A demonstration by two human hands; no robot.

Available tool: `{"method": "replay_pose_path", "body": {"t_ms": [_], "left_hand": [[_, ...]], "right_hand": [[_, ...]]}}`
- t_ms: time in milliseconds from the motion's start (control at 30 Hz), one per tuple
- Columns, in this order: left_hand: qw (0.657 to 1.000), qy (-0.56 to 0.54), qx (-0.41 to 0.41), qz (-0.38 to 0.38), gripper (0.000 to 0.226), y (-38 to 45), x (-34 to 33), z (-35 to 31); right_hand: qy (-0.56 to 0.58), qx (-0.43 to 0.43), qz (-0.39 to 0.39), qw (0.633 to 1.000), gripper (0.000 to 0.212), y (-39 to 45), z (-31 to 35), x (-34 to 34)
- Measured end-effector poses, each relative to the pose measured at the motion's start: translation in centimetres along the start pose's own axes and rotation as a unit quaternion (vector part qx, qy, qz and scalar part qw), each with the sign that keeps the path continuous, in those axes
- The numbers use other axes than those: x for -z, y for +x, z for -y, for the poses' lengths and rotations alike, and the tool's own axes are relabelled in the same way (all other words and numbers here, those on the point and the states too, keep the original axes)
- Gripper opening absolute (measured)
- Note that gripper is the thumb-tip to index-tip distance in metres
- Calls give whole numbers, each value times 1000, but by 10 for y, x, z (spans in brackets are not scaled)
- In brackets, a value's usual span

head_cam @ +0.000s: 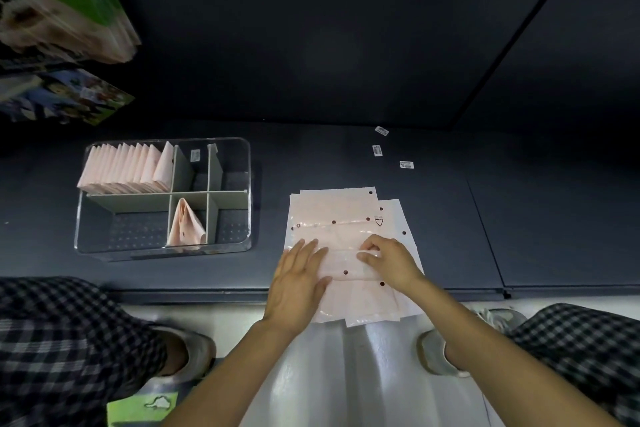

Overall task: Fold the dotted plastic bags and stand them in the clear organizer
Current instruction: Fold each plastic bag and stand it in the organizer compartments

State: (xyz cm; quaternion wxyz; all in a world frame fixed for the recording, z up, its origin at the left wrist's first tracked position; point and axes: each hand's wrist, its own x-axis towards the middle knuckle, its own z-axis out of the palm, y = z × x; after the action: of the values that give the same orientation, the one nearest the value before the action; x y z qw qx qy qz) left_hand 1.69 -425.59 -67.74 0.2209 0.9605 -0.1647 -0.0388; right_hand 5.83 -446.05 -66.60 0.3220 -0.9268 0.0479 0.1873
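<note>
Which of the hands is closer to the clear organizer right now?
Left. The left hand lies flat just right of the clear organizer; the right hand is farther right on the bags.

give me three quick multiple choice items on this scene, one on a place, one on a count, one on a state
1. Where does the row of folded bags stand in the clear organizer?
A. far left compartment
B. near right compartment
C. outside it

2. How many small white labels lie on the table beyond the flat bags?
A. one
B. three
C. six

3. What is the left hand doing?
A. pressing flat on the bag stack
B. holding the organizer
C. lifted clear

Key: 1 A, the row fills the far left section. 2 B, three labels show. 3 A, palm lies flat on the stack.
</note>
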Motion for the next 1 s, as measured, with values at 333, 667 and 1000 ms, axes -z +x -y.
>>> {"method": "replay_pose_path", "body": {"t_ms": [333,667,1000], "left_hand": [[979,154,-114,75,69,-11,-12,-10],[973,153,-103,138,65,-12,-19,1],[973,-186,110,-81,30,-12,12,-12]], "right_hand": [[-65,-40,-12,997,12,12,8,-4],[-210,76,-20,974,33,15,23,-16],[-25,26,56,998,11,16,39,7]]}}
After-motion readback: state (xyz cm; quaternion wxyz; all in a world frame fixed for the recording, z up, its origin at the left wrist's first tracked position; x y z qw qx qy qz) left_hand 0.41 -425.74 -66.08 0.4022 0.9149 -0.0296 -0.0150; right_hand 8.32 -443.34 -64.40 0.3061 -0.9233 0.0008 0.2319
